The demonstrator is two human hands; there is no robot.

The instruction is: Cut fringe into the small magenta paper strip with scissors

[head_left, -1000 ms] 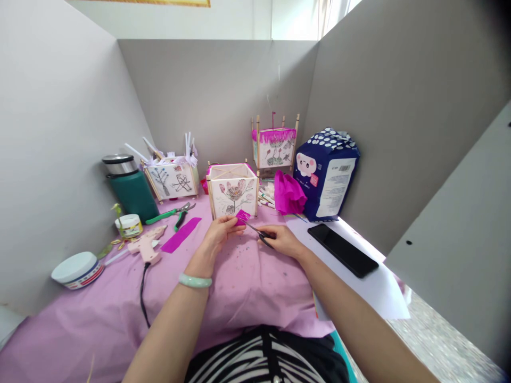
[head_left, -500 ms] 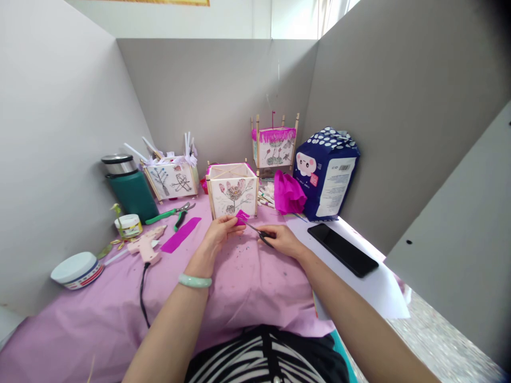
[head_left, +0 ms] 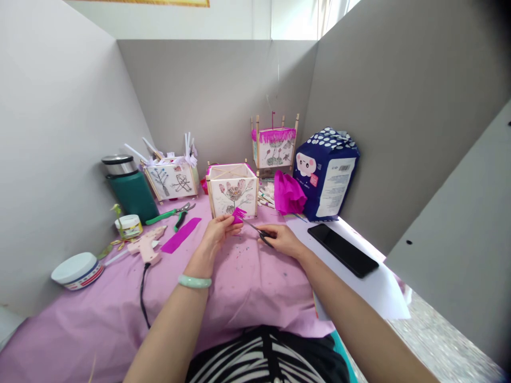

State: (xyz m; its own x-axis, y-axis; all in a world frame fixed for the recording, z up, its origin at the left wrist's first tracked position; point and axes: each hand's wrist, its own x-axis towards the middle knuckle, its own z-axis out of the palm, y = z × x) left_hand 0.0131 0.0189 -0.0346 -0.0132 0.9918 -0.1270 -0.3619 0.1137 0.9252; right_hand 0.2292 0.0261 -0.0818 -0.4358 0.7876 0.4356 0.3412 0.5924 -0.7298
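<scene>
Between the fingertips of my left hand (head_left: 219,233) is a small piece of magenta crepe paper (head_left: 238,215), its upper right edge cut into fringe strips. My right hand (head_left: 284,240) is closed around the black handles of a pair of scissors (head_left: 265,238). The blades point left, with their tips at the paper. Just behind both hands stands a square lantern frame (head_left: 235,194) of sticks and white panels, with a flower drawing on its front. A flat magenta strip (head_left: 181,235) lies on the cloth to the left of my left hand.
Left are a pink glue gun (head_left: 147,246), green-handled pruning shears (head_left: 171,214), a white bowl (head_left: 77,270) and a green flask (head_left: 131,189). Behind stand two more decorated lanterns (head_left: 171,178). At right are bunched magenta paper (head_left: 289,194), a blue package (head_left: 325,173) and a black phone (head_left: 342,250).
My left hand and the paper have shifted slightly up and to the left. The fringe strips now spread more visibly. My right hand and the scissors have stayed nearly in place.
</scene>
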